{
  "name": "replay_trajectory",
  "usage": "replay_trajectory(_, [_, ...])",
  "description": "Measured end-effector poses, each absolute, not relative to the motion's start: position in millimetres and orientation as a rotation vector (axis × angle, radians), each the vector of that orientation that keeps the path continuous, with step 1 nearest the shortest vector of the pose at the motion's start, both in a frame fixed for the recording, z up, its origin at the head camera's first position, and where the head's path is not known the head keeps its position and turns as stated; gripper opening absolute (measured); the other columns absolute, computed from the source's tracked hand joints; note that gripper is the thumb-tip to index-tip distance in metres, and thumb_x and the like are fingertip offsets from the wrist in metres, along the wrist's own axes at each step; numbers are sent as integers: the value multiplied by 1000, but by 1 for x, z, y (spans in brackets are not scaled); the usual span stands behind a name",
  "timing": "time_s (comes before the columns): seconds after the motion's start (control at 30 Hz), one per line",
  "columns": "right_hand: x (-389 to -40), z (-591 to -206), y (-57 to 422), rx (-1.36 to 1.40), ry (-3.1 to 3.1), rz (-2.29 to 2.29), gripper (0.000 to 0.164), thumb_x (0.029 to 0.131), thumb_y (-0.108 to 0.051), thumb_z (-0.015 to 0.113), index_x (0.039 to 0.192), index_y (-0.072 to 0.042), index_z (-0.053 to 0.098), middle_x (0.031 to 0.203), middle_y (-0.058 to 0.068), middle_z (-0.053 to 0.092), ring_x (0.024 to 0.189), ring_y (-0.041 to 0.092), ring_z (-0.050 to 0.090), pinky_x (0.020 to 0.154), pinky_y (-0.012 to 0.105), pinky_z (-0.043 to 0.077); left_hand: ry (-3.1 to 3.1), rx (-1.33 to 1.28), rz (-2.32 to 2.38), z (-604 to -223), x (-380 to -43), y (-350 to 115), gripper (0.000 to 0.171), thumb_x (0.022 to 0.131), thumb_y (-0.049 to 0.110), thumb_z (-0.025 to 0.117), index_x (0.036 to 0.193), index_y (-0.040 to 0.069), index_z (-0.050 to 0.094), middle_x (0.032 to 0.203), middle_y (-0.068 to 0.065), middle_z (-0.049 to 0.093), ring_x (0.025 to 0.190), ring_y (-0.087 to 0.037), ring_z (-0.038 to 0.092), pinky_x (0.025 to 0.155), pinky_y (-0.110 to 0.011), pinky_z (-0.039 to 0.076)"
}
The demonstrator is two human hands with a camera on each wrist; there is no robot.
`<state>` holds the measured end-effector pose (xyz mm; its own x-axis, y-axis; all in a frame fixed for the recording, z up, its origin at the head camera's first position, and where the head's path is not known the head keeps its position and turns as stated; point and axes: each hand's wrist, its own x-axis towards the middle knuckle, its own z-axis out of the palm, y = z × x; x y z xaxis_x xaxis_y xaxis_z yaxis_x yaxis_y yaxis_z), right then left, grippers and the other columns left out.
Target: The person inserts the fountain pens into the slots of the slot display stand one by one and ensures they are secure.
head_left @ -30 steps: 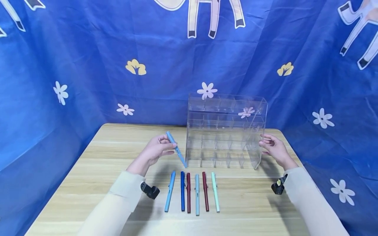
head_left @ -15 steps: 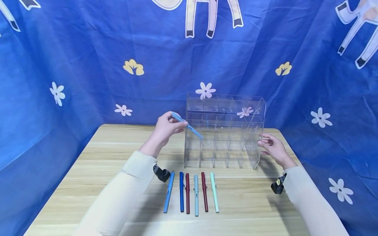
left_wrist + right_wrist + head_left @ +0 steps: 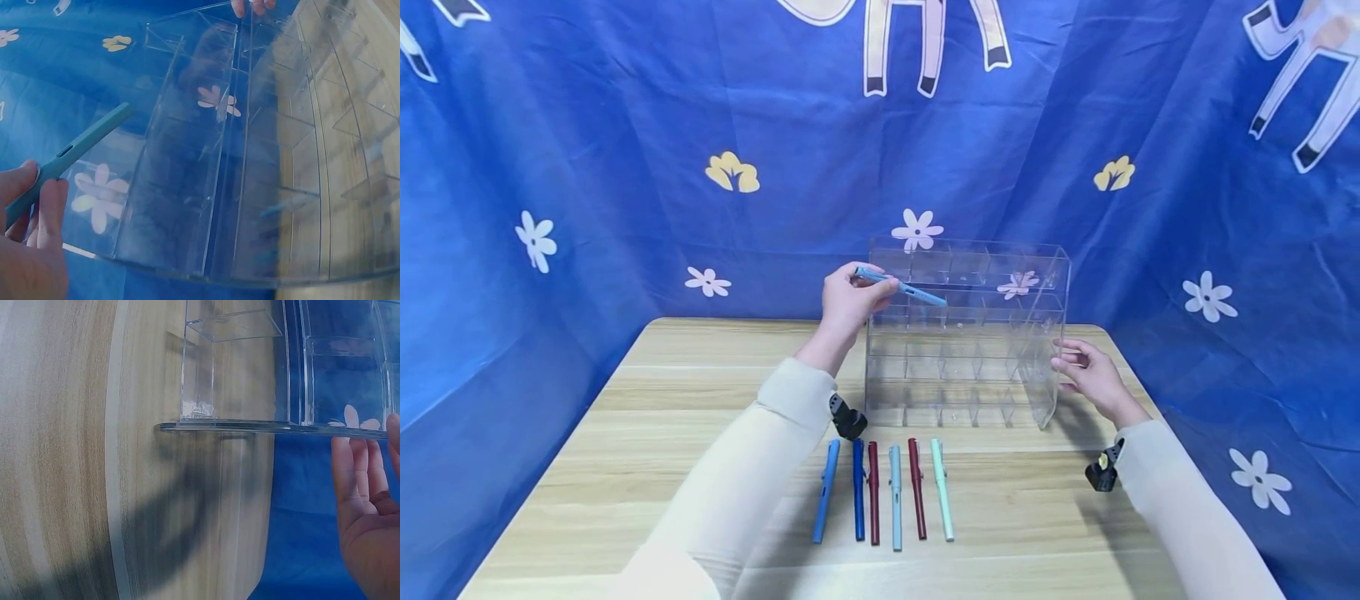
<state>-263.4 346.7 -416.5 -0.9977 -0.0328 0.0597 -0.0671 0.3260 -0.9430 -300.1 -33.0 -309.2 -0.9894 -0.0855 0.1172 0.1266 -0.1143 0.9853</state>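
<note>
the left hand pinches a light-blue pen in a closed grip, slanted before the upper part of a clear tiered plastic rack on the wood-grain tabletop; the right hand, its grip relaxed, touches the rack's right side.

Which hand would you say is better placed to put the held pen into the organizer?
Probably the left hand: it pinches the pen near the organizer, while the right hand, by the side panel, holds none.
</note>
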Motion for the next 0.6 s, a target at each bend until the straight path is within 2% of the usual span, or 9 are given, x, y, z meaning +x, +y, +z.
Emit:
replay_trajectory(0.23, [-264,-416,346,92,-2536,1809,53,96,-13,58,139,8,37,129,36,42,89,-3,56,81,44,55,-2043,-9,-2071,-311,-308,-13,21,78,8,78,95,1,67,87,-12,70,75,-17,67,67,-33,58])
replay_trajectory(0.37, [-265,-417,346,91,-2535,1814,53,96,-12,58,139,9,35,130,37,41,89,-4,55,80,42,55,-2072,-1,-2047,-315,-312,-3,19,81,7,75,97,1,67,87,-14,70,78,-23,69,63,-28,58])
replay_trajectory(0.5, [-265,-416,346,85,-2538,1806,52,96,-12,57,139,8,36,130,36,42,88,-4,55,82,45,54,-2102,0,-2039,-319,-315,6,16,85,7,71,100,0,67,89,-15,70,82,-26,69,62,-24,57])
replay_trajectory(0.6, [-265,-416,346,81,-2545,1798,52,96,-12,57,139,8,36,129,36,42,88,-4,55,83,47,53,-2156,1,-1986,-323,-317,11,16,87,8,69,101,1,68,90,-14,70,78,-24,69,61,-22,56])
